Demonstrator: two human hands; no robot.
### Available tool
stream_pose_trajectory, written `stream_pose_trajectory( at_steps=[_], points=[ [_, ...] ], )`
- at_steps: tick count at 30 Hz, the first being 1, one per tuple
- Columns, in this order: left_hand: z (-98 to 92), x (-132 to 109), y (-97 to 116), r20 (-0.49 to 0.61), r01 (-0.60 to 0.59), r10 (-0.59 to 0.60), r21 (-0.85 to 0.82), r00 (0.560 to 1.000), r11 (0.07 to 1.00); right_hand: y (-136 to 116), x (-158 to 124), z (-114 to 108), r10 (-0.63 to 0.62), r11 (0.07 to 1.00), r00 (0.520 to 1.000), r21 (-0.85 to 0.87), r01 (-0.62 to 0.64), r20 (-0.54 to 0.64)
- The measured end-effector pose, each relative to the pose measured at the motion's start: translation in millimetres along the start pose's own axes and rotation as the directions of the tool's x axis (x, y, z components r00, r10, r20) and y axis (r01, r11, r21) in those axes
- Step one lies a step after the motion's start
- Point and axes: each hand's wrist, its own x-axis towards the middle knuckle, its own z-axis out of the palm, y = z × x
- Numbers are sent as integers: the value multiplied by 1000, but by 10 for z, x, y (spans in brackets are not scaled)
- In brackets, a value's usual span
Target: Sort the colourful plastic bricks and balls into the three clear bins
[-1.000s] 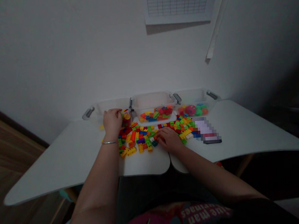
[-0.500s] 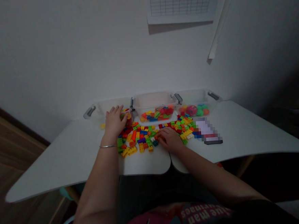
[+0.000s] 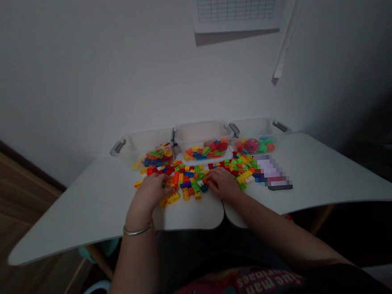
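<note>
Many colourful building bricks (image 3: 185, 184) lie in a loose pile across the middle of the table. My left hand (image 3: 148, 193), with a silver bangle at the wrist, is low over the pile's left side. Its fingers are apart and bent over bricks, and I see nothing held. My right hand (image 3: 223, 183) rests at the pile's front right with its fingers curled in. An orange bit shows by its fingertips, but whether it is gripped is hidden. A dark green brick (image 3: 203, 188) lies just left of that hand.
Behind the pile, three clear plastic bins stand against the wall: a left bin (image 3: 138, 140), a middle bin (image 3: 201, 131) and a right bin (image 3: 251, 127), all with colourful pieces inside. A blurred-out phone-like object (image 3: 272, 172) lies right of the bricks. Two white tabletops (image 3: 335, 173) meet near my right hand.
My left hand has come back from the left bin, down and towards me, to the left side of the brick pile. My right hand has stayed in place.
</note>
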Motion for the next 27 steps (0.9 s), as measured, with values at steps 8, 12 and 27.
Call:
stream_pose_trajectory(
  at_steps=[8,12,27],
  points=[
    [0,-44,138,37,10,-8,-63,999,998,-23,12,-22,11,1000,1000,10,-11,0],
    [34,-48,178,63,8,-6,-43,998,999,-24,10,-22,12,1000,1000,10,-12,-3],
    [-1,-33,244,74,39,-37,-28,997,999,-14,11,-5,-5,1000,1000,-8,4,-11]
  ],
)
